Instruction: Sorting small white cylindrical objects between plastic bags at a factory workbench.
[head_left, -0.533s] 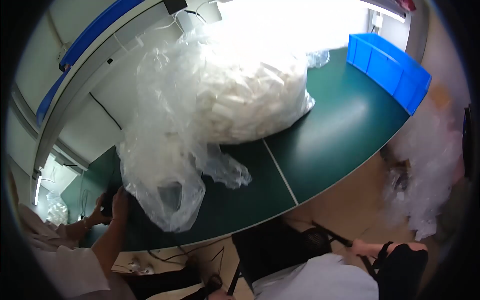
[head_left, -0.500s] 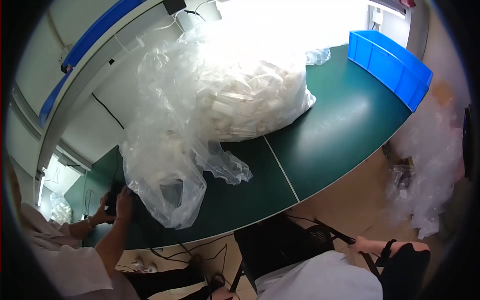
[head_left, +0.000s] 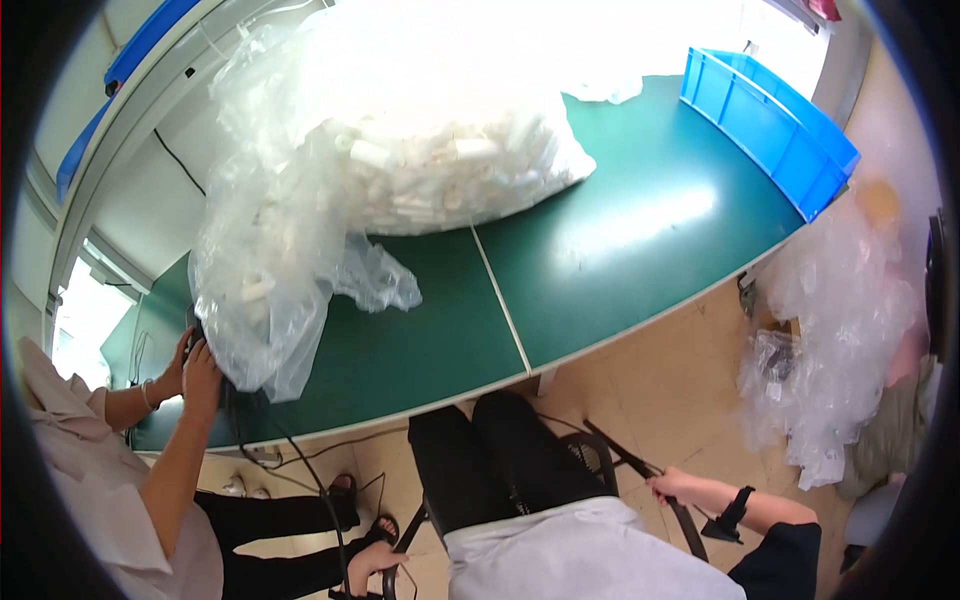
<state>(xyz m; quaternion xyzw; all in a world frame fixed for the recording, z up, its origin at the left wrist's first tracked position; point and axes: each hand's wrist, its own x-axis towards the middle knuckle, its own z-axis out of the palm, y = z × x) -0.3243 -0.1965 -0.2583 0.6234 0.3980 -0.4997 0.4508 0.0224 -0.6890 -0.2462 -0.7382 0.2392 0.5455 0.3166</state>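
My right hand (head_left: 674, 486) is closed around the black chair armrest (head_left: 622, 448) on the right, a dark strap on its wrist. Low in the picture, my left hand (head_left: 374, 562) grips the black left armrest (head_left: 410, 532), and a black cable (head_left: 328, 497) runs down close beside it. Both hands are well below the green table (head_left: 430, 365). On the table stands a large clear plastic bag (head_left: 450, 185) full of white, tube-like pieces. Its loose, crumpled end hangs toward the table's near left side.
At the left a co-worker's hands (head_left: 197, 375) hold a dark object partly hidden by the bag. A blue crate (head_left: 770, 130) stands at the table's far right. Clear plastic bags (head_left: 825, 340) are heaped at the right. Cables trail over the tiled floor (head_left: 640, 360).
The whole view has shifted, so table, bag and crate appear further left and higher. More of my left hand and my legs shows. Both hands stay on the armrests.
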